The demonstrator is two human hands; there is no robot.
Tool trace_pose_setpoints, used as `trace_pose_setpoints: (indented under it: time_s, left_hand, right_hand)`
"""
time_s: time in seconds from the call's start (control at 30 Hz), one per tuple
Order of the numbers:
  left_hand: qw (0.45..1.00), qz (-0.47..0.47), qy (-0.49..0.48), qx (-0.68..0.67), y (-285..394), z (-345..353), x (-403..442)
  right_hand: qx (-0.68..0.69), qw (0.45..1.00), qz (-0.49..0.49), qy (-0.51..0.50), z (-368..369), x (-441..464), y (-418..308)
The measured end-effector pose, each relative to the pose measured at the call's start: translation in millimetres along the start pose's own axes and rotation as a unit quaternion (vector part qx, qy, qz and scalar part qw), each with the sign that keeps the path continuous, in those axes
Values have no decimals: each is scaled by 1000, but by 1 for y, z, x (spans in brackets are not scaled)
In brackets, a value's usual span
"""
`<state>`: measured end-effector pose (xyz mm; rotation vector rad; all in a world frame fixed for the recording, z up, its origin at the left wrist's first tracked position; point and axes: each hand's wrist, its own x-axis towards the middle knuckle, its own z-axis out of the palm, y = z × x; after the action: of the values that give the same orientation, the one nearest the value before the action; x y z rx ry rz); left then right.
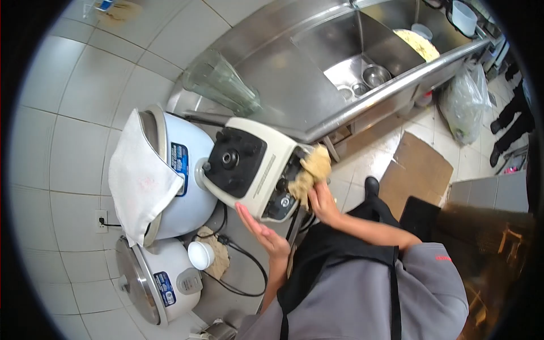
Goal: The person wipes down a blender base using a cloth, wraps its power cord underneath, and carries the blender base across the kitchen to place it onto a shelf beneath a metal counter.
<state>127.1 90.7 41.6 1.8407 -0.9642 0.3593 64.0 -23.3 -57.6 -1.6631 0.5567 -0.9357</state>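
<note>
A blender base (pixel 252 170), cream with a black top, stands on the metal counter without its jug. My right hand (pixel 322 202) is closed on a bunched beige cloth (pixel 315 165), which lies against the front control panel of the base. The palm and fingertips are partly hidden by the cloth. My left hand (pixel 264 233) has its fingers stretched out by the lower side edge of the base. It holds nothing, and I cannot tell whether the fingertips touch the casing. A clear blender jug (pixel 221 85) lies tilted on the sink's drainboard.
A large rice cooker (pixel 192 209) draped with a white cloth (pixel 141 178) stands left of the blender; a smaller cooker (pixel 181 283), a white cup (pixel 201 255) and a black cord (pixel 262 272) are below. A steel sink (pixel 317 45) holds bowls. Cardboard (pixel 416 170) covers some floor; another person's legs (pixel 513 116) show right.
</note>
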Motion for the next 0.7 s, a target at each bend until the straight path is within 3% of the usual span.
trace_pose_setpoints:
  time_s: [0.1, 0.2, 0.23, 0.27, 0.33, 0.37, 0.4, 0.43, 0.47, 0.5, 0.63, 0.7]
  left_hand:
    - [1000, -24, -1, -1, -1, -2, -8]
    - [999, -32, -2, 8, 0, 3, -2]
    - [999, -37, -3, 16, 3, 3, -4]
    - [998, -54, -2, 14, 6, 3, -9]
    - [998, -69, -1, 11, 5, 3, -6]
    - [999, -52, -10, 5, 2, 2, -5]
    - [998, -54, -21, 20, 3, 1, -6]
    - [997, -55, -33, 34, 4, -1, -6]
    - [996, -55, -45, 46, 4, -1, -6]
    - [995, -61, -54, 61, 6, -3, -7]
    - [994, -73, -60, 60, 7, -4, -6]
    - [997, -65, -38, 4, 3, -4, -7]
  right_hand:
    - [38, 981, 117, -148, -29, -8, -14]
    - [72, 990, 96, -73, -22, 13, -17]
    - [64, 973, 201, -91, -21, 26, -20]
    - [74, 989, 124, -11, 0, 34, -7]
    - [101, 980, 163, -54, -2, -4, -22]
    - [137, 980, 126, -74, -1, -16, -35]
    - [149, 940, 215, -217, -15, -19, -56]
    - [149, 946, 196, -209, -11, -16, -72]
    - [139, 870, 313, -354, -24, -10, -82]
    - [171, 900, 270, -295, -11, -25, -79]
    - [138, 905, 210, -344, 4, -59, -71]
    - [166, 933, 195, -253, -18, -40, -58]
